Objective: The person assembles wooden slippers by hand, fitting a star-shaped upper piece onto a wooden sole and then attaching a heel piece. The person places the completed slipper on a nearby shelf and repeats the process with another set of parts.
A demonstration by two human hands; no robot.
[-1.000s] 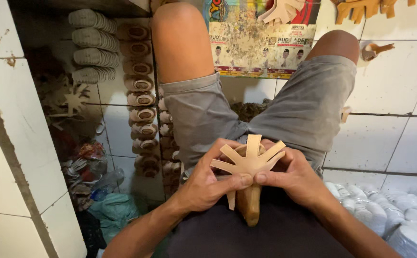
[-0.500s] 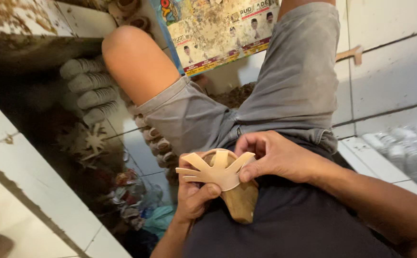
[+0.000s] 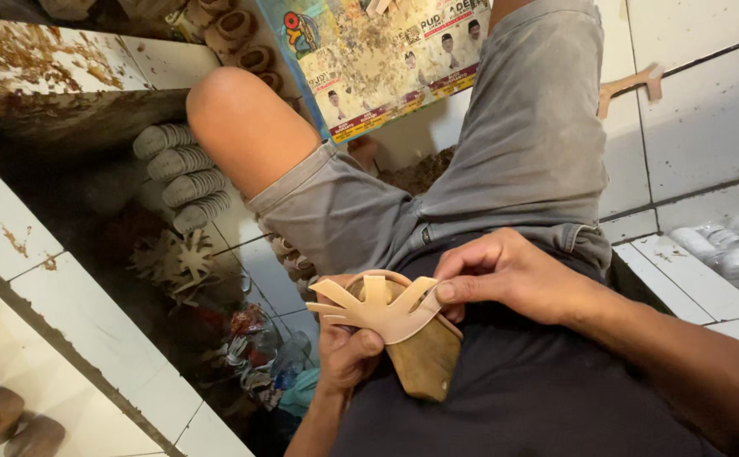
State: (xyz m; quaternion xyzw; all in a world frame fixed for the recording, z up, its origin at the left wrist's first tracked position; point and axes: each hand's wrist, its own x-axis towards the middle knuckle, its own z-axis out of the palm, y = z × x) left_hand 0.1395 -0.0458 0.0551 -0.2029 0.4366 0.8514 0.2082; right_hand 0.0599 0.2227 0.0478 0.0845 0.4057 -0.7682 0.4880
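The left hand [image 3: 348, 351] is wrapped around a brown, rounded wooden form [image 3: 424, 360], fingers closed on it from below, holding it in the lap against the dark shirt [image 3: 521, 398]. Over the top of that form lies a pale tan, flat, star-shaped cut leather piece with several splayed strips [image 3: 378, 306]. The right hand [image 3: 513, 275] pinches one right-side strip between thumb and forefinger, fingers clamped on it, pressing it down along the form's edge. As far as can be seen, the piece is seated on the form and one strip is being bent over; the left strips stand out flat, unbent, so most of the shaping looks undone. Further off are grey shorts [image 3: 505, 169], a bare knee, white floor tiles [image 3: 708, 127], a colourful printed poster [image 3: 378, 59], stacks of ridged soles [image 3: 183, 173] at far left, and another star-shaped piece [image 3: 175, 262] on a dark shelf.
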